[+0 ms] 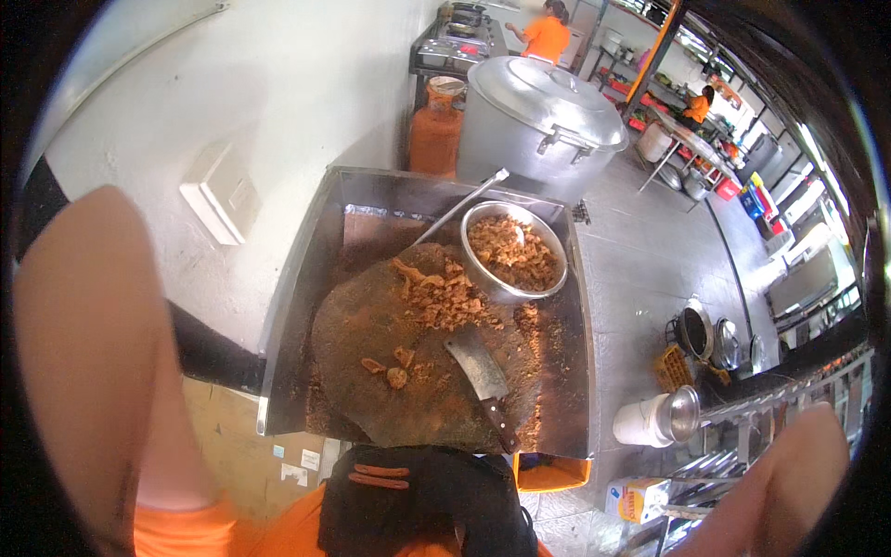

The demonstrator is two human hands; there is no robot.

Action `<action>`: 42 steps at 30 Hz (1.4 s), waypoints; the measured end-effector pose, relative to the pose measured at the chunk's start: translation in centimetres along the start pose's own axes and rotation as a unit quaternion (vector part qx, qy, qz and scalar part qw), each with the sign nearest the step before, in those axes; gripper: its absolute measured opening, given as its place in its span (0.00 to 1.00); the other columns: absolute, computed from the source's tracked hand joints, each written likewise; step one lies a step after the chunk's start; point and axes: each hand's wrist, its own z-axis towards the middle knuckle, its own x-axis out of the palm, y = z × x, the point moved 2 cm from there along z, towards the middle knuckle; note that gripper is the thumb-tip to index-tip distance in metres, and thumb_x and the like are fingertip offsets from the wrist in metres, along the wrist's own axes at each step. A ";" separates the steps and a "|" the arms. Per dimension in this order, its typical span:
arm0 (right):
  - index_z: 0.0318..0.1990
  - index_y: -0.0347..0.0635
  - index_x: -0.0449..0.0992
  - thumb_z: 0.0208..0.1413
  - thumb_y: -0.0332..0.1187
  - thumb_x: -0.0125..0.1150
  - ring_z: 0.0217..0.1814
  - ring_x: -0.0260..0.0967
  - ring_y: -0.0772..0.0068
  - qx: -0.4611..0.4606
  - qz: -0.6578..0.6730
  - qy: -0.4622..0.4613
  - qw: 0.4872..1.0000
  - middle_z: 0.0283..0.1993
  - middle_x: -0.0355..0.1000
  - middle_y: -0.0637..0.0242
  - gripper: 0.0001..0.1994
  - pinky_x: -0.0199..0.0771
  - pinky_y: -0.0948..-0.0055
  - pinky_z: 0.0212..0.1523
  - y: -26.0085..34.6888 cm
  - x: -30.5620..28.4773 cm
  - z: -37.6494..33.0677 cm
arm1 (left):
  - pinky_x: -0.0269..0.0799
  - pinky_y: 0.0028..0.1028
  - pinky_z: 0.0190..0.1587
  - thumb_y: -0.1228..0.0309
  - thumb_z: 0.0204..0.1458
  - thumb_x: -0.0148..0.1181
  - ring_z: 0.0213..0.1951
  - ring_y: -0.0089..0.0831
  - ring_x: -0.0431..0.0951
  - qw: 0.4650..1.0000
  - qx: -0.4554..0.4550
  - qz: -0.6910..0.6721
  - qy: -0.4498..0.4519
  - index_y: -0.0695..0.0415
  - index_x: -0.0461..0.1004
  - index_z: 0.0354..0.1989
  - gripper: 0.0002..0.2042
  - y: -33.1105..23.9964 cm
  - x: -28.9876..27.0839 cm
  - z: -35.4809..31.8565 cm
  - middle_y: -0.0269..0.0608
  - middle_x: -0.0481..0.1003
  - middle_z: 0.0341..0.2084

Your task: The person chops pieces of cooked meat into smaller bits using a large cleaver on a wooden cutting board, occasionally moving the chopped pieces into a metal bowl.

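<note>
Neither of my hands shows. My left arm is bent and raised at the left edge, and my right arm is bent at the lower right. Below me a cleaver (477, 365) lies flat on a round, stained chopping block (371, 311), its dark handle toward me. Chopped browned meat (455, 299) is heaped on the far part of the block. A few larger pieces (397, 376) sit left of the cleaver. At the far right of the block a metal bowl (511, 295) holds more chopped meat (517, 249). Nothing touches the cleaver.
A metal-walled box (293, 306) surrounds the block, with a metal rod (461, 206) leaning in it. Beyond stand a large lidded pot (520, 139) and an orange gas cylinder (434, 130). A white bucket (642, 420) stands at right. Two people in orange work farther off.
</note>
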 end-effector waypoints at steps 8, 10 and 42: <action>0.45 0.40 0.79 0.62 0.31 0.58 0.46 0.75 0.64 0.004 0.004 -0.004 1.000 0.42 0.76 0.61 0.08 0.74 0.65 0.50 0.4 0.7 0.1 | 0.65 0.41 0.65 0.76 0.56 0.60 0.61 0.42 0.71 0.986 0.142 0.003 -0.093 0.59 0.75 0.57 0.19 -5.6 -6.4 7.2 0.49 0.73 0.57; 0.45 0.40 0.78 0.62 0.30 0.58 0.46 0.75 0.64 0.005 0.006 -0.007 1.000 0.42 0.76 0.61 0.08 0.74 0.65 0.50 0.1 0.7 0.4 | 0.65 0.41 0.65 0.76 0.55 0.60 0.61 0.42 0.71 0.979 0.172 0.008 -0.106 0.59 0.75 0.56 0.18 -7.0 -7.7 8.9 0.49 0.74 0.56; 0.45 0.39 0.78 0.59 0.27 0.61 0.46 0.75 0.63 -0.076 0.000 -0.345 0.936 0.41 0.75 0.61 0.07 0.74 0.65 0.50 1.4 -14.3 -3.9 | 0.69 0.42 0.62 0.78 0.53 0.63 0.58 0.42 0.75 0.959 0.242 0.030 -0.147 0.59 0.78 0.52 0.17 -10.2 -10.6 11.7 0.49 0.77 0.52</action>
